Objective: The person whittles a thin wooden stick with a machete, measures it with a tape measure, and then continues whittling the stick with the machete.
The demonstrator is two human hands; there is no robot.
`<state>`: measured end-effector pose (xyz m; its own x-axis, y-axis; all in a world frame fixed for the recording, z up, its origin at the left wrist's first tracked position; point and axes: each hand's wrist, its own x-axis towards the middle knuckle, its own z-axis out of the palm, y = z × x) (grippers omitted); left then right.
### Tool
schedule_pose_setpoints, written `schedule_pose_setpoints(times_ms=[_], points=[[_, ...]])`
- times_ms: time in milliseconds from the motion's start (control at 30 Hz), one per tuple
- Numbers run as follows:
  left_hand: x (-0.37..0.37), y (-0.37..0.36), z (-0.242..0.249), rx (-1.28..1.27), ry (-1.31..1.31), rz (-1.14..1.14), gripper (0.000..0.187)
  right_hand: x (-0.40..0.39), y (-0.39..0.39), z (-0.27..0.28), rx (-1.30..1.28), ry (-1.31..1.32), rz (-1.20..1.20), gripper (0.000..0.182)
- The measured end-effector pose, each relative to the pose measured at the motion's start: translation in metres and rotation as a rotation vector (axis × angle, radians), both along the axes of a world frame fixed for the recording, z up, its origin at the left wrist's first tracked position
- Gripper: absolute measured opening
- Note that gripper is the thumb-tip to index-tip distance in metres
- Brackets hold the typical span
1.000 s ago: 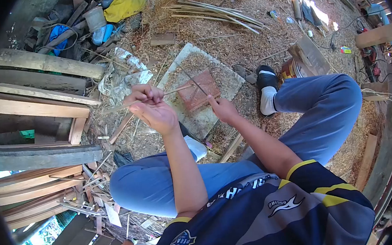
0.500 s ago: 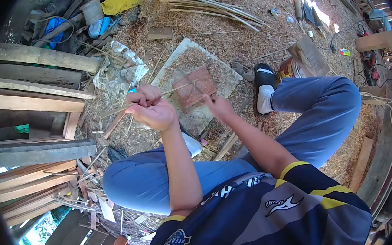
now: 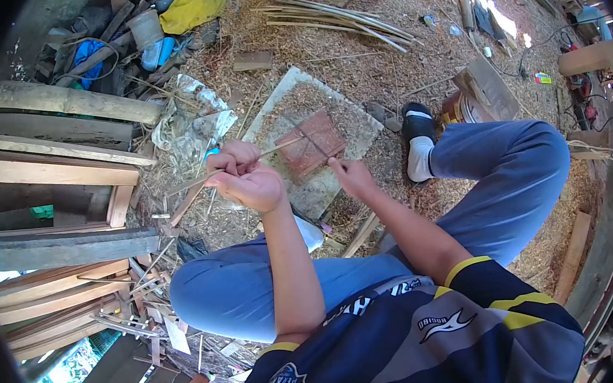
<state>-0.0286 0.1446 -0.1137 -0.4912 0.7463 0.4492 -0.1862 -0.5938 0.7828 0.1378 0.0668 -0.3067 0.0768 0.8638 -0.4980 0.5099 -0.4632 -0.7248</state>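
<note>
- Gripping a thin bamboo strip in the left hand, fingers curled tight around it, above the sawdust-covered floor.
- Pinching a thin dark blade in the right hand, fingers pressed together on its lower end, the tip slanting up across the strip over the reddish block.
- Resting that block near the middle of the pale flat board, shavings scattered across it.
- Sitting with both knees bent in blue jeans, a dark shoe just beyond the board's right edge.
- Lying near the floor's far edge: a bundle of bamboo strips.
- Stacking up along the left side: planks.
</note>
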Motion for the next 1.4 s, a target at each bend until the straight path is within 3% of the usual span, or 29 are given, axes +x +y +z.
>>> schedule_pose_setpoints(times_ms=[100,300,400,500,600,800,1000,1100,1267,1400], points=[[0.0,0.003,0.006,-0.045,-0.033,0.101,0.053,-0.016,0.003,0.015,0.077,0.116,0.063,0.061],[-0.004,0.002,0.002,-0.111,-0.103,0.149,0.05,-0.021,0.003,0.019,0.071,0.046,0.07,0.06],[0.001,0.001,0.01,-0.107,-0.064,0.15,0.049,-0.004,-0.002,-0.042,-0.123,-0.074,-0.077,0.066],[0.005,0.003,0.01,-0.1,-0.065,0.119,0.049,0.007,0.001,-0.041,-0.165,-0.087,-0.056,0.071],[0.009,0.002,0.009,-0.098,-0.063,0.127,0.049,-0.007,-0.003,0.005,-0.006,-0.092,-0.016,0.071],[-0.008,0.004,0.007,-0.091,-0.17,0.187,0.046,0.003,0.002,-0.021,-0.189,-0.048,-0.052,0.068],[-0.009,-0.002,0.01,-0.101,-0.194,0.22,0.04,-0.026,0.003,0.009,0.106,0.072,0.022,0.071],[-0.014,-0.004,0.007,-0.092,-0.219,0.202,0.036,-0.027,0.012,0.021,0.065,0.039,0.056,0.071],[-0.015,-0.003,0.007,-0.139,-0.25,0.205,0.037,0.009,0.007,-0.014,-0.145,-0.107,0.02,0.074],[-0.015,-0.005,0.003,-0.112,-0.21,0.145,0.036,0.012,0.011,-0.011,-0.227,-0.171,0.009,0.076]])
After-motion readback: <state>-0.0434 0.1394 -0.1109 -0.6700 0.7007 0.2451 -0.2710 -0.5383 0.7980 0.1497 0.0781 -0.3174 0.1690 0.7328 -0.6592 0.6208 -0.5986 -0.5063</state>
